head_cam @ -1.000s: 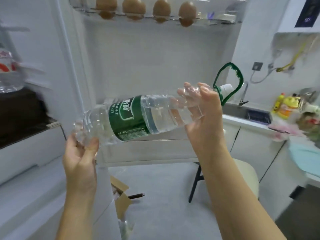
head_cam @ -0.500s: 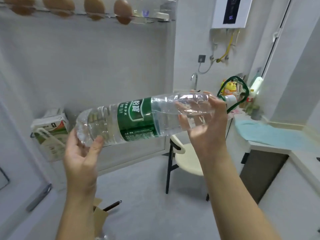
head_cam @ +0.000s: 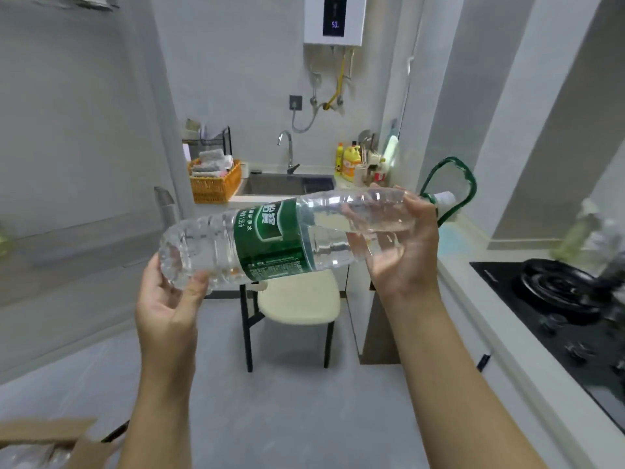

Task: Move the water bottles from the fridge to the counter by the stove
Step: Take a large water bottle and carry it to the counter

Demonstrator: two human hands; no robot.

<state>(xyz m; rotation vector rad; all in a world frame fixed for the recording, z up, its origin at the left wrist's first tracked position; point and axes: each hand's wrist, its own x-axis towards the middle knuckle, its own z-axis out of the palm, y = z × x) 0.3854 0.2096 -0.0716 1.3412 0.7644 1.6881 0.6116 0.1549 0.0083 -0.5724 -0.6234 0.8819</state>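
Right hand (head_cam: 402, 255) fingers are wrapped round the neck end of the bottle (head_cam: 270, 238) and the left hand (head_cam: 169, 296) grips its base, so it's held in mid-air between them. It lies nearly flat, cap pointing right and slightly up. The counter (head_cam: 507, 333) by the stove (head_cam: 558, 292) is on the right, cap side, so I'd guess the right hand leads.
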